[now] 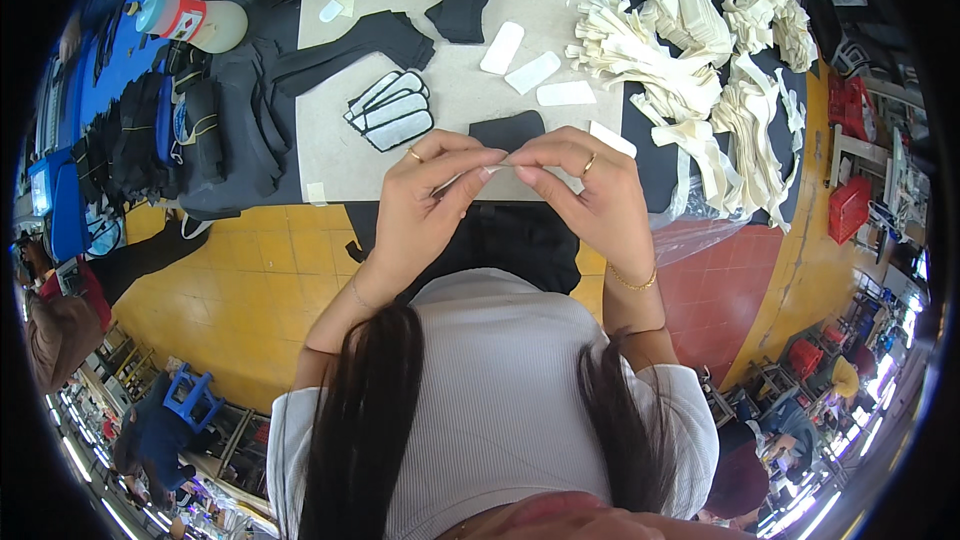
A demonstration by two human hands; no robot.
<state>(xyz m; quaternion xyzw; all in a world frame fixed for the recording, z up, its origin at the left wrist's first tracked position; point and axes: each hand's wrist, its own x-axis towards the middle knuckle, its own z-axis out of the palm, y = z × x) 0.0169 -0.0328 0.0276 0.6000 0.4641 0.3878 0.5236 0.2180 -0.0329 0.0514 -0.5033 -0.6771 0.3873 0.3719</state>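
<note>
Over the near edge of a pale board [330, 155], my left hand [432, 185] and my right hand [592, 185] meet fingertip to fingertip. Both are closed in a pinch on a small thin pale piece [463, 183], mostly hidden by the fingers. Just beyond them lies a dark fabric piece [508, 128]. To its left, several white rounded pieces with black edges [392, 112] overlap in a fan. Several plain white rounded strips lie beyond and right of my hands, among them one strip [502, 48] and another strip [566, 93].
Black cut fabric [360, 48] lies across the board. Heaped cream fabric strips [690, 60] cover the table's right side, with clear plastic [690, 230] hanging below. Dark bundles [205, 130] and a bottle with a red label [195, 22] occupy the left. A person's leg [150, 255] shows at left.
</note>
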